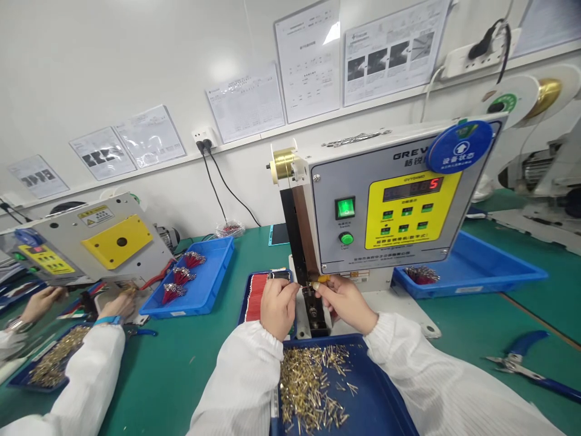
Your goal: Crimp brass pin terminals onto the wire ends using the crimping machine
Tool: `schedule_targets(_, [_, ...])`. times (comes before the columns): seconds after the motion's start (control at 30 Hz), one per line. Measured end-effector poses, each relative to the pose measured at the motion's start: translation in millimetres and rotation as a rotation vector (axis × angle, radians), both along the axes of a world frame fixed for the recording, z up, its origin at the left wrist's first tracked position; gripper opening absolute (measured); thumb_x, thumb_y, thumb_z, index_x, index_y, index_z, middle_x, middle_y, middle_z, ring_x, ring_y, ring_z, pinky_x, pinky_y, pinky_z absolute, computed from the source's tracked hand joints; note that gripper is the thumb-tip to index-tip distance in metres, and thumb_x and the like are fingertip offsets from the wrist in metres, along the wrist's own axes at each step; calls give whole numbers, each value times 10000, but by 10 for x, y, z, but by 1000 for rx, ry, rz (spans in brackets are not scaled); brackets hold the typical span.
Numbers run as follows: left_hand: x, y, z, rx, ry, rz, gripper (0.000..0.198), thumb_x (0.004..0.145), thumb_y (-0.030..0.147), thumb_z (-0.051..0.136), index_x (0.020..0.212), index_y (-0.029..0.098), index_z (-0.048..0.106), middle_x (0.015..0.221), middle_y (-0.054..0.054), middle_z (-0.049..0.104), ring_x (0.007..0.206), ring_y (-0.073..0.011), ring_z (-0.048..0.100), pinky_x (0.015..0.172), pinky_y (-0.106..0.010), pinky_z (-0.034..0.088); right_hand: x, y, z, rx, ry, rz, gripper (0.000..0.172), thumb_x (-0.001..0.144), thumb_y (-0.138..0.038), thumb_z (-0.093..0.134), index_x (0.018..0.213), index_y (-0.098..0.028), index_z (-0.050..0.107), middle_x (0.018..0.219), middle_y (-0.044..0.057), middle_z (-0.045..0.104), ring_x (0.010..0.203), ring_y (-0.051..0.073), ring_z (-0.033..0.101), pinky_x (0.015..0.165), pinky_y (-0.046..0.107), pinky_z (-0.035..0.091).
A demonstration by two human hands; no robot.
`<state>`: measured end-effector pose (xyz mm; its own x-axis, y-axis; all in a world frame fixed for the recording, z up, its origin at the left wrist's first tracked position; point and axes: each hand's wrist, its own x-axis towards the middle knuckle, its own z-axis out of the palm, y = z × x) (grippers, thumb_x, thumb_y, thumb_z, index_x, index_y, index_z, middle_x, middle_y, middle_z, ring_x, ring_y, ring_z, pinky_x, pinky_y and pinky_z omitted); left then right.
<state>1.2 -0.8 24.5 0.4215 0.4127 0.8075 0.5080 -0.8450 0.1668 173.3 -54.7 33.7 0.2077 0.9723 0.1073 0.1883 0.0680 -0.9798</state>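
White sleeves end at our two hands, which meet low at the left edge of the grey-faced machine (345,175), close over its narrow press (313,312). One piece looks midway under way there, we judge, with plenty left to handle. Our left hand (278,303) is curled, thumb and forefinger pinched together toward the press; our right hand (345,303) comes from the other side, its thumb and forefinger likewise pressed close beside a yellow bit (323,278). What either pinches is too small for us to tell.

Red wires (256,298) lie in a tray just left of the machine's press, partly behind our left hand. Right in front of the machine, many loose gold pieces (313,387) fill the near-left part of a dark blue tray (374,393).

To the machine's right, a blue bin (490,269) holds one bundle (421,275) of red wires with silvery ends, seemingly done. Cutters (515,362) lie nearer us on the green worktop (472,339). Well left of the machine, another blue bin (216,275) holds three similar bundles (183,275); beyond it, a co-worker's hands (120,306) are busy at a second machine (136,248).
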Motion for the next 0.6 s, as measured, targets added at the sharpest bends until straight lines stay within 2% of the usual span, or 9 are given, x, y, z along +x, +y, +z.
schedule_targets(0.47, [-8,-14,18,26,4,3,199,889,139,502,963,195,677,879,-76,574,837,-173,519,711,-289,456,-11,-10,5,6,18,-12,239,785,-464,544,720,-236,516,442,-66,465,357,120,441,346,240,365])
schedule_targets(0.6, [-9,-20,25,23,-12,9,226,895,131,479,993,200,671,865,-73,566,828,-173,518,710,-292,457,-30,-6,-18,26,12,-41,278,795,-492,539,684,-239,507,451,-55,472,374,131,456,367,252,369])
